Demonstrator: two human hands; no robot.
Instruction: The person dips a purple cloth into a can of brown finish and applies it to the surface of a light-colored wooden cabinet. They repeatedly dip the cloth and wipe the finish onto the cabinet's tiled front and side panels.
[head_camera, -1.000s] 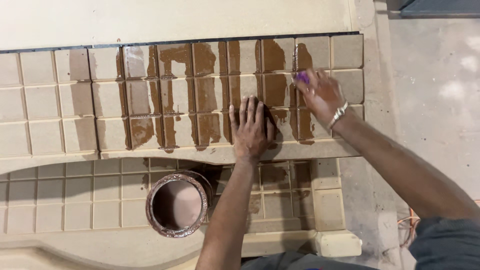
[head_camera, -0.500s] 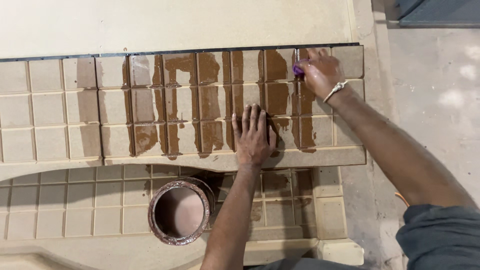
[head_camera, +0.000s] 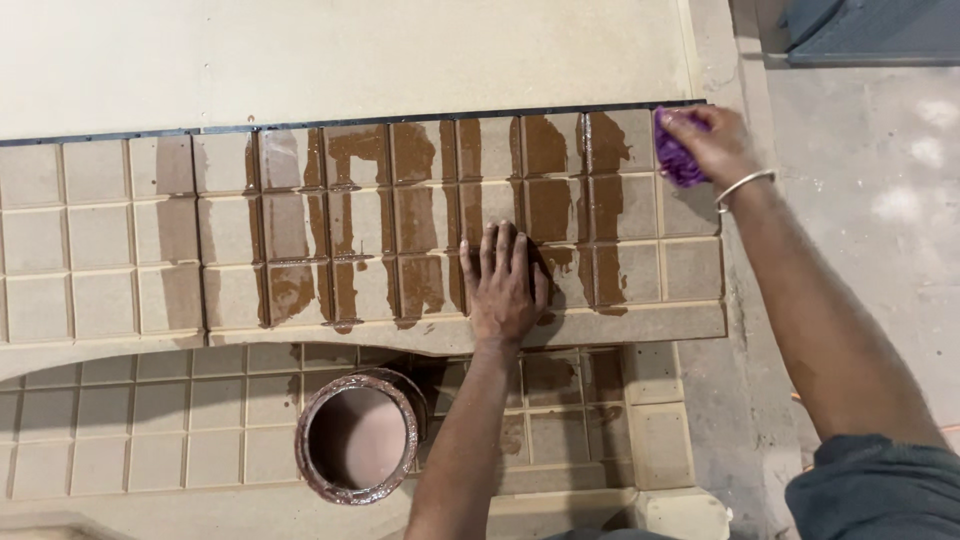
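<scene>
head view: the purple rag looks soft, limp and probably slick with stain, best bunched in the fingers. the right hand is closed around it at the grooved panel's top right corner. the left hand lies open, flat on the panel's lower row, above the paint can.

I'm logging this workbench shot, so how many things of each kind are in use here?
Beige grooved boards with square grid pattern: 2
Round open tin of brown stain: 1
Purple cloth wad, held in the right hand: 1
Left hand pressed flat on upper board: 1
Total: 5
</scene>
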